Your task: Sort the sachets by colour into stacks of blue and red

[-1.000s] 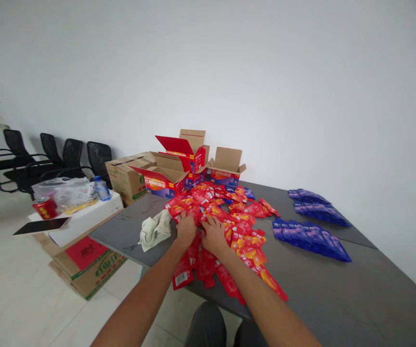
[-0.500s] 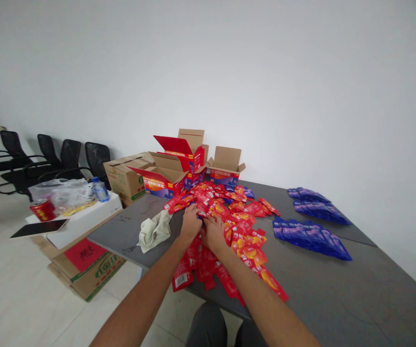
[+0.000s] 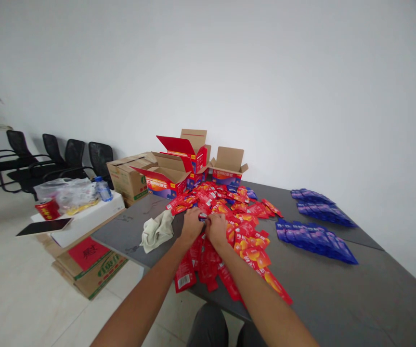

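Both hands meet over the near part of the heap: the left hand [image 3: 192, 224] and right hand [image 3: 216, 227] are side by side, fingers curled down and pinching together on a small dark sachet [image 3: 203, 218] between them, though the grip itself is too small to read clearly.

That heap of red sachets [image 3: 237, 226] runs from the boxes at the far-left corner of the worktop [image 3: 338, 289] down to its near edge, where several hang over the lip. A judgement: any sweep of a forearm could push those overhanging ones to the floor, and pulling one out from under others may drag neighbours with it.

Counted: three open red cartons [image 3: 168, 176] at the far-left corner; three rows of blue sachets [image 3: 314, 236] toward the right edge; one crumpled cloth [image 3: 156, 230] at the left edge. Red sachets are too many and too overlapped to count.
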{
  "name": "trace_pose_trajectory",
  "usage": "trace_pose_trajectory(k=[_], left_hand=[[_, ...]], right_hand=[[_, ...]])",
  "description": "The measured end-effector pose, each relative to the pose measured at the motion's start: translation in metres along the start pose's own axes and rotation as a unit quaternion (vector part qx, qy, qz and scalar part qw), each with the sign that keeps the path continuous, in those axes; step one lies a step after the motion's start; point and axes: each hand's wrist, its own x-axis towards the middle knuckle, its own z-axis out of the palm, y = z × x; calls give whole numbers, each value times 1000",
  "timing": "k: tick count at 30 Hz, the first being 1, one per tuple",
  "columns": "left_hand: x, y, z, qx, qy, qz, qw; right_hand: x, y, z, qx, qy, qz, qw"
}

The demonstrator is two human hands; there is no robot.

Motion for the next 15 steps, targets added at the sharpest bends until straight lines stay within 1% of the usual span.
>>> trace_pose_trajectory(k=[3,7,9,11,15], left_hand=[[-4,12,-2,61,-5,-16,998],[-3,29,-2,62,0,-5,998],[0,36,0,38,-16,-7,999],[4,43,3,-7,-39,-1,999],[9,59,15,-92,-49,21,994]], right_hand=[[2,8,0,39,18,10,999],[4,22,-12,115,58,-1,992],[5,32,-22,166,91,4,982],[6,42,-34,205,127,25,970],[6,67,-54,228,169,64,957]])
